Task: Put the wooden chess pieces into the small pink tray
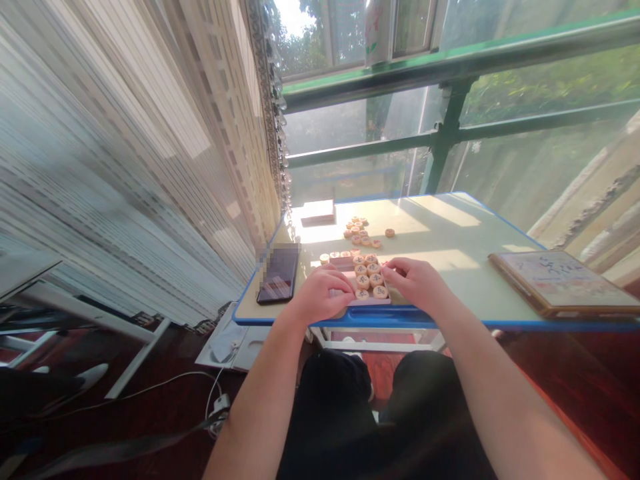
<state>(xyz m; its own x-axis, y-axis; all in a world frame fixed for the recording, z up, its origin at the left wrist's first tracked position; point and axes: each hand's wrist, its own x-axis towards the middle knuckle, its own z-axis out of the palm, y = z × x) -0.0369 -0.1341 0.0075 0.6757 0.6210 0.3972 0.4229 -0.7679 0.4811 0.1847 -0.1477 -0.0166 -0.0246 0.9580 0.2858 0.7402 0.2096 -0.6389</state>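
Round wooden Chinese chess pieces (375, 280) stand in two rows in the right part of a shallow pinkish box (373, 302) at the table's near edge. My left hand (325, 293) lies over the box's left part, fingers curled and closed, the tips beside the nearest left piece (362, 294). Whether they pinch anything small is hidden. At the box's right side, my right hand (414, 279) is closed with bent fingertips against its edge. Several more pieces (340, 255) line the box's far side.
Loose pieces (357, 230) lie farther back, with a single piece (389, 233) to their right. A white box lid or box (319, 212) is at the far left. A dark tablet (279, 273) lies left on the blue-edged table (460, 267), a flat board box (560, 280) right. Curtains (200, 133) hang at left.
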